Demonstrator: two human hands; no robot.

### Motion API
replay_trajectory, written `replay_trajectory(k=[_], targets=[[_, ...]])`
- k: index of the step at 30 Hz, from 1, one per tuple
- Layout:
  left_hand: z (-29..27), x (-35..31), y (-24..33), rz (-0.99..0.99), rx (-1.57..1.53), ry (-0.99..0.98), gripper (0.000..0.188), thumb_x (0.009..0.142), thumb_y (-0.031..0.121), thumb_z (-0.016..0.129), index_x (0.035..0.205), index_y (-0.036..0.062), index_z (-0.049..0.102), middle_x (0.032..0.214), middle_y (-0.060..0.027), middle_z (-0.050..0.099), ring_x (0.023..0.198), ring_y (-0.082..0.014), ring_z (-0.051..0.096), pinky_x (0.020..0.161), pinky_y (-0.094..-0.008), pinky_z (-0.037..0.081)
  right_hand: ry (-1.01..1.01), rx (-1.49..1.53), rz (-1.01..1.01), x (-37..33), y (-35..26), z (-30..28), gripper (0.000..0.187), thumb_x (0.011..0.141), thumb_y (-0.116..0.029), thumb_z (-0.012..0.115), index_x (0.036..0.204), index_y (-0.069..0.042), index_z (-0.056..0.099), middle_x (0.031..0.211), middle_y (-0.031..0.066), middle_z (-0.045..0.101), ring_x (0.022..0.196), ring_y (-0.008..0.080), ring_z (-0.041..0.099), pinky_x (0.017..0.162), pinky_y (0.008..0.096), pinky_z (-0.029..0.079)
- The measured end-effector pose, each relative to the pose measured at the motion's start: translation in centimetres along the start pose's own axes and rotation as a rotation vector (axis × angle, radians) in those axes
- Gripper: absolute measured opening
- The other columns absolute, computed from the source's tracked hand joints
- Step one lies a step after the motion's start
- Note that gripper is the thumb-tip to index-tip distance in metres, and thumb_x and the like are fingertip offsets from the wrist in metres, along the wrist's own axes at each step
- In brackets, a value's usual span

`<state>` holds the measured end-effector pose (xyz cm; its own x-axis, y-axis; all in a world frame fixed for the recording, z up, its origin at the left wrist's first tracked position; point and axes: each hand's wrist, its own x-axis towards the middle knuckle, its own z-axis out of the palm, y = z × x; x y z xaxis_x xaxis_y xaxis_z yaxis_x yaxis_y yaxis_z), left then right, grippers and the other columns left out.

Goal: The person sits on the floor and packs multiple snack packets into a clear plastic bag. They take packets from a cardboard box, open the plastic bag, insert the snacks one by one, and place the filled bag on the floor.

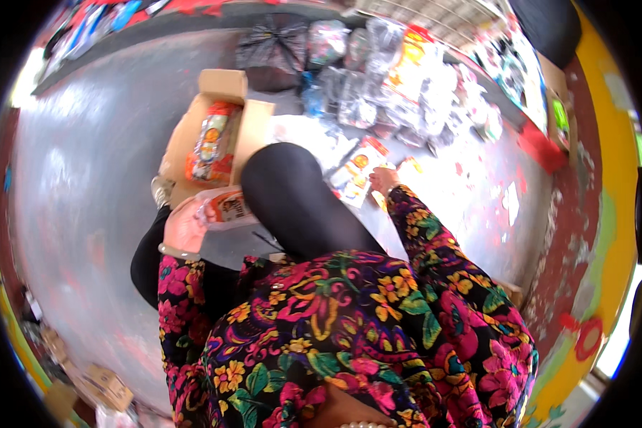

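My left hand (184, 227), with a pale bangle at the wrist, grips a clear plastic packet with orange print (228, 208) beside my left knee. Just beyond it stands an open cardboard box (252, 128) holding several orange-and-clear packets (210, 146). To the right of my knee, my right hand (384, 180) has its fingers closed at the edge of an orange and white printed packet (358, 170). That packet lies low, near the floor. Another small orange-yellow packet (410, 167) is close to the right fingers, which partly hide what they pinch.
A pile of clear plastic-wrapped goods (385, 78) lies at the far side beside a black plastic bag (271, 51). A red object (542, 146) sits by the right wall. Cardboard boxes (107, 385) stand at the lower left. My bent knee (285, 178) rises between my hands.
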<state>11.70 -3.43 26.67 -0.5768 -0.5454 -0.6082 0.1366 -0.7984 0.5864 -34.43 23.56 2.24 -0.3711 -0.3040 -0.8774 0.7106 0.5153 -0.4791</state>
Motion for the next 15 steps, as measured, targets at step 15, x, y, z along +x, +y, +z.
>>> replay_trajectory(k=[15], targets=[[-2.0, -4.8, 1.4, 0.087, -0.129, 0.031, 0.013, 0.086, 0.012, 0.047, 0.089, 0.0, 0.052, 0.069, -0.0071, 0.057, 0.06, -0.0143, 0.055, 0.06, -0.026, 0.044, -0.856, -1.751, -1.259, -14.9, -16.5, 46.2, 0.03, 0.072, -0.019, 0.054, 0.098, -0.006, 0.06, 0.092, 0.0133, 0.062, 0.085, 0.0287, 0.058, 0.075, 0.0348, 0.045]])
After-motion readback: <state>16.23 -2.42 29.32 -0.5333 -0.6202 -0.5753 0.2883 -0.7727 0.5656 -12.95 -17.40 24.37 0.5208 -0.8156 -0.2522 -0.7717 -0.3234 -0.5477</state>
